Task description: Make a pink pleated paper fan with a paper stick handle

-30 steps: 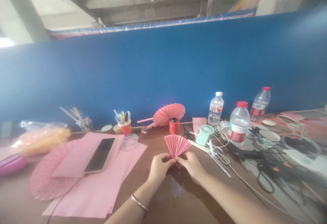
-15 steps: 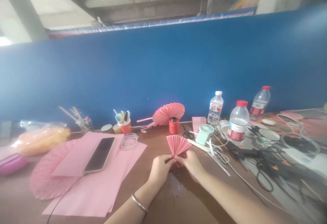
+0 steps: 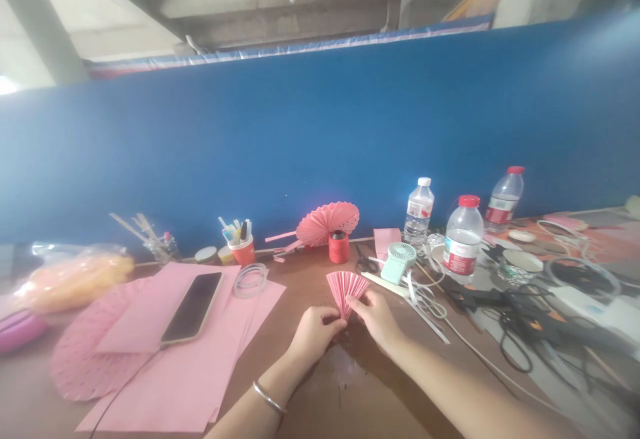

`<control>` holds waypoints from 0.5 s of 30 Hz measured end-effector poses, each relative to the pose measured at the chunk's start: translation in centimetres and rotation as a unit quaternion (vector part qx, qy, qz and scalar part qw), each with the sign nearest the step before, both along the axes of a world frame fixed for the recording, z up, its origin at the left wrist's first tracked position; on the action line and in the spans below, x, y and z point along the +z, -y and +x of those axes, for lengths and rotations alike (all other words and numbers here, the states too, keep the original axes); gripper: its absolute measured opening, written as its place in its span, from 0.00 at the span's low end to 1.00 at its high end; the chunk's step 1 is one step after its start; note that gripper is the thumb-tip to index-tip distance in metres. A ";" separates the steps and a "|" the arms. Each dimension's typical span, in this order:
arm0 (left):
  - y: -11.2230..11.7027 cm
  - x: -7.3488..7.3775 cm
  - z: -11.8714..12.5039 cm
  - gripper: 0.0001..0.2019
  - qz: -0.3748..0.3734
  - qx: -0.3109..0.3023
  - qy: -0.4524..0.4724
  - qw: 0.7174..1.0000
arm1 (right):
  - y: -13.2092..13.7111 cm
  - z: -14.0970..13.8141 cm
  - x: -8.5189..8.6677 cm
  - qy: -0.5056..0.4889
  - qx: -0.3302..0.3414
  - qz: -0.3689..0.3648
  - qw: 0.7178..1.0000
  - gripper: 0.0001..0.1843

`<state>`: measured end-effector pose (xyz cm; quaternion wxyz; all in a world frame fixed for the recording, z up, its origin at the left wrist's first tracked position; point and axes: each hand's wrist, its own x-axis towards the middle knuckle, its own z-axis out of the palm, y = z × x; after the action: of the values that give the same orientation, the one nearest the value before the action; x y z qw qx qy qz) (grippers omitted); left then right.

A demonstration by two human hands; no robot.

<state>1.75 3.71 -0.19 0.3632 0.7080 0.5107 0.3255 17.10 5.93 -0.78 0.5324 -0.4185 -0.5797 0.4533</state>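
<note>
A small pleated pink paper fan [image 3: 345, 287] is spread upward between my hands, above the brown table. My left hand [image 3: 319, 329] pinches its narrow lower end between thumb and fingers. Higher up, on the right side of the pleats, my right hand [image 3: 374, 317] grips the fan with its thumb across the front. Just behind the fan stands a red spool [image 3: 339, 247] with a dark top. A larger pink pleated paper fan [image 3: 327, 220] rests behind the spool, against the blue partition.
On the left, a phone [image 3: 193, 307] lies on pink paper sheets [image 3: 175, 392], near a cup of pens [image 3: 243, 251]. To the right are a mint handheld fan [image 3: 399, 262], water bottles [image 3: 463, 242] and tangled cables [image 3: 515, 339]. A blue partition [image 3: 300, 125] closes off the back.
My right hand has shifted from the fan's bottom point up onto its right pleats. The fan's folds have drawn slightly narrower, while my left hand stays at the base.
</note>
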 end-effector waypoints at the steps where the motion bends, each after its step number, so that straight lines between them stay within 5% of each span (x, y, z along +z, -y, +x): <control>1: 0.0 0.1 -0.1 0.09 0.003 -0.003 -0.008 1.000 | 0.0 0.0 0.0 0.003 0.004 -0.004 1.000 0.13; 15: 1.2 1.1 0.8 0.10 0.131 0.011 -0.166 0.977 | 0.1 -0.5 -0.7 -0.114 0.078 -0.076 0.987 0.16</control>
<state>2.50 2.47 0.91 0.1739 0.7877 0.5248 0.2717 16.55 5.79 -1.46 0.5246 -0.3565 -0.5101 0.5810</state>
